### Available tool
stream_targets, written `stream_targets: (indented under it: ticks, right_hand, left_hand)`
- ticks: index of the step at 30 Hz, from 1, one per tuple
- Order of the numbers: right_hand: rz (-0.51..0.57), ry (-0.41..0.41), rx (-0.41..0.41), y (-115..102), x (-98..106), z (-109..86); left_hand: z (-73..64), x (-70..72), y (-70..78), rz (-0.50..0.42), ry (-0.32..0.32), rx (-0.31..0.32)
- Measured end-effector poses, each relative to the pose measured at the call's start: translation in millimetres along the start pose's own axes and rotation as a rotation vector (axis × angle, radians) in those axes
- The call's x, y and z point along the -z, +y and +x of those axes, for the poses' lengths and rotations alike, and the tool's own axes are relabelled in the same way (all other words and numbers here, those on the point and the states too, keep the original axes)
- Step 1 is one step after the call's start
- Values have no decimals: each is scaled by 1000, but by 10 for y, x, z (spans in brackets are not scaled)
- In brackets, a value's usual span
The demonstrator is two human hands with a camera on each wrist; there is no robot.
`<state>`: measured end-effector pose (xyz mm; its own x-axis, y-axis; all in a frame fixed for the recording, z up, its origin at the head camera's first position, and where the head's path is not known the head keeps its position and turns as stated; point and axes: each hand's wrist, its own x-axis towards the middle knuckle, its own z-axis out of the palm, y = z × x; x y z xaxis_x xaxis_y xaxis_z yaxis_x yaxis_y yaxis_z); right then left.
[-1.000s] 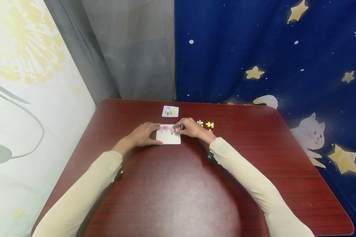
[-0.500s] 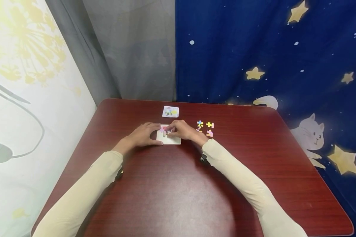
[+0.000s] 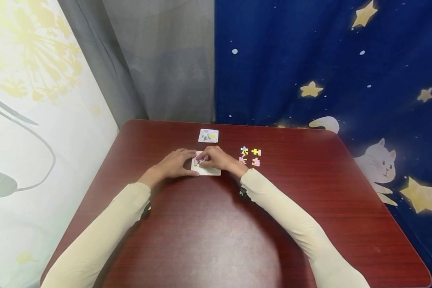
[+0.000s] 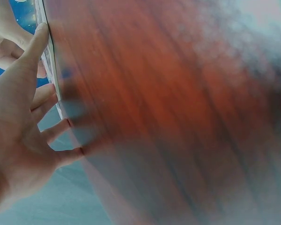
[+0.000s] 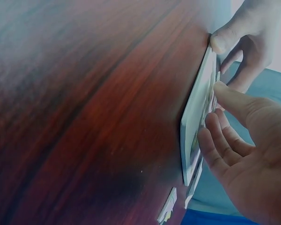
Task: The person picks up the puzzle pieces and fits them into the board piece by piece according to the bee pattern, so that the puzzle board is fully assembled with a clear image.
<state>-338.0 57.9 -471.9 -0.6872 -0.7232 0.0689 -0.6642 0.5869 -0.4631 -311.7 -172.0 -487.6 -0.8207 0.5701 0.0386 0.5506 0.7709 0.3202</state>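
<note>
A white puzzle tray [image 3: 210, 172] lies on the table, with pink pieces in its upper part. My left hand [image 3: 174, 163] touches its left side, thumb near the lower corner and fingers near the upper one. In the left wrist view, the left fingers [image 4: 61, 129] are spread and fairly straight. Over the tray's left part, my right hand [image 3: 217, 158] pinches a puzzle piece [image 5: 218, 77] between thumb and fingers. That hand hides much of the piece and of the pieces beneath it.
Several loose puzzle pieces [image 3: 256, 161] lie on the dark red table [image 3: 216, 224], right of the tray. A picture card with a bee [image 3: 208, 136] is behind the tray. Grey and blue curtains [image 3: 259, 72] hang beyond the table's far edge.
My right hand has moved left across the tray with the puzzle piece, from its upper right to its left part. The left hand has stayed at the tray's side.
</note>
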Motion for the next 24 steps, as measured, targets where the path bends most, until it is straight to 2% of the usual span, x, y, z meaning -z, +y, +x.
stream_targets:
  ticks: [11,18,24]
  right_hand:
    - [-2,8,2,-27,-28,15]
    - [-22,-16,-14,-62,-6,23]
    - [-32,6,-10,-67,-25,21]
  left_hand:
    - [5,0,16,4,-3,3]
    - [5,-1,0,1,2,-3]
    - [5,3,7,0,1,-8]
